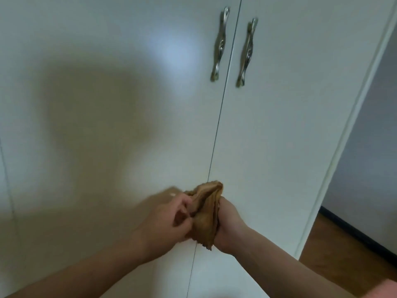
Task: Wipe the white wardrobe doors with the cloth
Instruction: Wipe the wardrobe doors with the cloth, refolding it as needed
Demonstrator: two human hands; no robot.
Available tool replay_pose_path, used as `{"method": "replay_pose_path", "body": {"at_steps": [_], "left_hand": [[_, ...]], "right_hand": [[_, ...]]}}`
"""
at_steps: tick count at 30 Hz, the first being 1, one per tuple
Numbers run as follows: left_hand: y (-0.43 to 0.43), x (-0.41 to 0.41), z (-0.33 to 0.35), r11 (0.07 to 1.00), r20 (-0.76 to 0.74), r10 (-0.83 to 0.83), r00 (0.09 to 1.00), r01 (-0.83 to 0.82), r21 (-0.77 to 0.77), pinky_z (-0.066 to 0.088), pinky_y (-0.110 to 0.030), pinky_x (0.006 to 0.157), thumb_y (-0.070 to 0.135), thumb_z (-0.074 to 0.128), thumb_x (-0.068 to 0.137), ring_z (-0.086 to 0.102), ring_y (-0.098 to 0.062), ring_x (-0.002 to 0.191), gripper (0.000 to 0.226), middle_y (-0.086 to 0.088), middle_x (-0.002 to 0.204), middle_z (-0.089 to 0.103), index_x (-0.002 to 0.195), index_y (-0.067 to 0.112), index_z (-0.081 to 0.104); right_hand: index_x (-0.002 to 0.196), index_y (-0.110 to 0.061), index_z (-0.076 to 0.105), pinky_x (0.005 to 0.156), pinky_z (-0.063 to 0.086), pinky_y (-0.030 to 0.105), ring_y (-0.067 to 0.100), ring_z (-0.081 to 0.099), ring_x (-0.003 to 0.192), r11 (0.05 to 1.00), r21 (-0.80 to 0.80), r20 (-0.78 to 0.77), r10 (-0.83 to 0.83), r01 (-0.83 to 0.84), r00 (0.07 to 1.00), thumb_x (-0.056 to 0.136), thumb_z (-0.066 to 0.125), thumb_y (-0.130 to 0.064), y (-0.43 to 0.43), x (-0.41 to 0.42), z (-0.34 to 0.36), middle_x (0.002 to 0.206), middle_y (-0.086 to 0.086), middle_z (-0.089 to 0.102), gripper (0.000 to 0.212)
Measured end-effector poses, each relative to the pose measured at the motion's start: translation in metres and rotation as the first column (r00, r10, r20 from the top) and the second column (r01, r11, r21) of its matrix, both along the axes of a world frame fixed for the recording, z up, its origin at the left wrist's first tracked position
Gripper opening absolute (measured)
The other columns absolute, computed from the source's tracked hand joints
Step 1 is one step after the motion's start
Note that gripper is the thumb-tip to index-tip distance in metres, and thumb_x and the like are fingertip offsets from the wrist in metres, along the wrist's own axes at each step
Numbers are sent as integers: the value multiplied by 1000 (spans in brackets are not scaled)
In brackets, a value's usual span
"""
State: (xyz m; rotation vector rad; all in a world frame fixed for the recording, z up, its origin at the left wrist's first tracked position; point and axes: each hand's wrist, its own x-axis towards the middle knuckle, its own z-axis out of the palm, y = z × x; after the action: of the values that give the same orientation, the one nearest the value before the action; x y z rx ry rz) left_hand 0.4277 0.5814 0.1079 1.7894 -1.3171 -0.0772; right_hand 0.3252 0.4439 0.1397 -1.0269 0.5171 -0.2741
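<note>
The bunched cloth (207,214) is hiding the right hand's (228,224) fingers; the blurred left hand (165,220) is pinching its near edge.

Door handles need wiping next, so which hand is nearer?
Right. The right hand sits almost straight below the handles; the left hand is below and further left. Both grip the cloth.

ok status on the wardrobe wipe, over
Left grip and right grip both hold the brown cloth, bunched between them. Cloth low, in front of the seam between the wardrobe doors. Nothing in the way; handles well above.
</note>
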Motion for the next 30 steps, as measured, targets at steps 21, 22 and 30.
{"method": "replay_pose_path", "body": {"at_steps": [21, 22, 30], "left_hand": [[4, -20, 197, 908, 132, 371, 919, -329, -260, 35, -21, 56, 14, 69, 85, 43, -6, 51, 31, 15, 51, 51, 61, 26, 53], [6, -20, 210, 901, 127, 368, 921, -319, -294, 33, -18, 54, 11, 69, 86, 43, -6, 50, 35, 14, 50, 49, 60, 27, 52], [-1, -16, 381, 999, 158, -44, 986, 42, 20, 54, -31, 82, 26, 67, 90, 66, -4, 86, 11, 6, 89, 72, 99, 23, 73]], "right_hand": [[115, -12, 68, 103, 49, 41, 29, 62, 111, -316, -822, -489, -33, -473, 872, 110, 21, -42, -12, -34, 228, 117, 11, 69, 56], [114, -12, 69, 103, 49, 42, 28, 63, 109, -412, -769, -506, -73, -489, 859, 109, 20, -43, -14, -34, 243, 115, 10, 71, 58], [78, -13, 55, 85, 41, 37, 17, 51, 79, -525, -637, -668, 10, -565, 744, 110, 23, -39, -6, -38, 442, 84, 10, 56, 52]]}}
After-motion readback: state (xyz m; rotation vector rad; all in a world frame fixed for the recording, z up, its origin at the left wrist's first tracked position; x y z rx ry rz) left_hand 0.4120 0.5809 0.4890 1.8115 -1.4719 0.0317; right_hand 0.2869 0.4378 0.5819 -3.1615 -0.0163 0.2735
